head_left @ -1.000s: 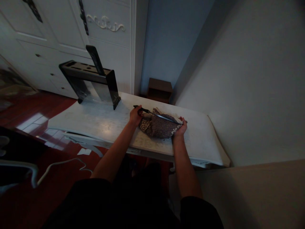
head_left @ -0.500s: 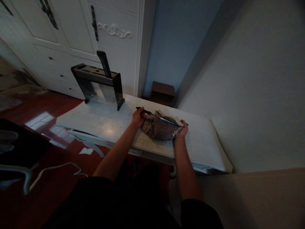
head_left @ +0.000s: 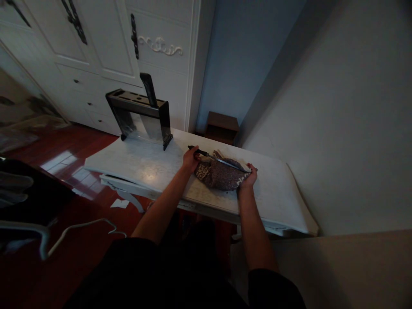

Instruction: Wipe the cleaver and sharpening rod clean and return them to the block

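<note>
My left hand (head_left: 190,159) is closed round the black handle of a long, slim knife (head_left: 222,161). The knife's metal blade slants down to the right across a bunched brown cloth (head_left: 222,177) with whitish patterned parts. At the cloth's right end my right hand (head_left: 250,177) is closed on the fabric near the blade's tip. Whether those fingers also touch the metal I cannot tell. Both hands and the cloth are over the white table (head_left: 270,193), and some fingers are hidden by the fabric.
On the table's left part stands a dark-framed knife block (head_left: 139,103) with clear sides, holding one black-handled knife (head_left: 148,90). Behind are a white cupboard (head_left: 106,47) and a small brown box-like unit (head_left: 222,122). A white hanger (head_left: 80,225) is at lower left, and a wall rises at right.
The view has shifted slightly, so the scene sits a little further right. Both hands keep their grips, and the knife and cloth lie nearly the same over the table.
</note>
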`<state>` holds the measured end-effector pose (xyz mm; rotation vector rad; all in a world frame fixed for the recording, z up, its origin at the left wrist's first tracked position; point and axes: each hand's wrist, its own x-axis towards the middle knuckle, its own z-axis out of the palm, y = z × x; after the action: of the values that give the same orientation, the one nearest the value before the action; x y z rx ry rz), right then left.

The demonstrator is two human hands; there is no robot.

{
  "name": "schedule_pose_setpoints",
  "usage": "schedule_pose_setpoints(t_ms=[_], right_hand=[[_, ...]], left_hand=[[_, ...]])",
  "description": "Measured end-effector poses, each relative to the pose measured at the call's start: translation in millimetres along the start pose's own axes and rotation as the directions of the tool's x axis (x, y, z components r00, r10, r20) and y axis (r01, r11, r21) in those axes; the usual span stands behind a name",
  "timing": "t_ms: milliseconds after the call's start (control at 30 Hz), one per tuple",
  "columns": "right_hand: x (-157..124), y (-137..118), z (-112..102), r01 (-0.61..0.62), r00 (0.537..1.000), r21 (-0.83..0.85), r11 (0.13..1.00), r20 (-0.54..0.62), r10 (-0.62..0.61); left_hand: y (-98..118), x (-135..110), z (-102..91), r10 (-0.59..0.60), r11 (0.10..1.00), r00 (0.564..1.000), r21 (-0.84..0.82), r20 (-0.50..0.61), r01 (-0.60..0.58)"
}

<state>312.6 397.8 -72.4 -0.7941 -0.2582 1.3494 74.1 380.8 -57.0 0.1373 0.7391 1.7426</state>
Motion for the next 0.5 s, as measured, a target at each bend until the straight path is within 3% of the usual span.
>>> schedule_pose_setpoints(t_ms=[200, 500], right_hand=[[-5.2, -2.0, 1.6, -0.014, 1.000, 0.013, 1.000, -0.016, 0.014], [-8.9, -0.7, -0.4, 0.046, 0.999, -0.098, 0.994, 0.031, -0.044]], left_hand=[[-1.3, -1.1, 0.8, 0.003, 1.000, 1.000, 0.001, -0.005, -0.003], [-1.7, -0.1, 1.8, -0.002, 1.000, 1.000, 0.006, -0.009, 0.002]])
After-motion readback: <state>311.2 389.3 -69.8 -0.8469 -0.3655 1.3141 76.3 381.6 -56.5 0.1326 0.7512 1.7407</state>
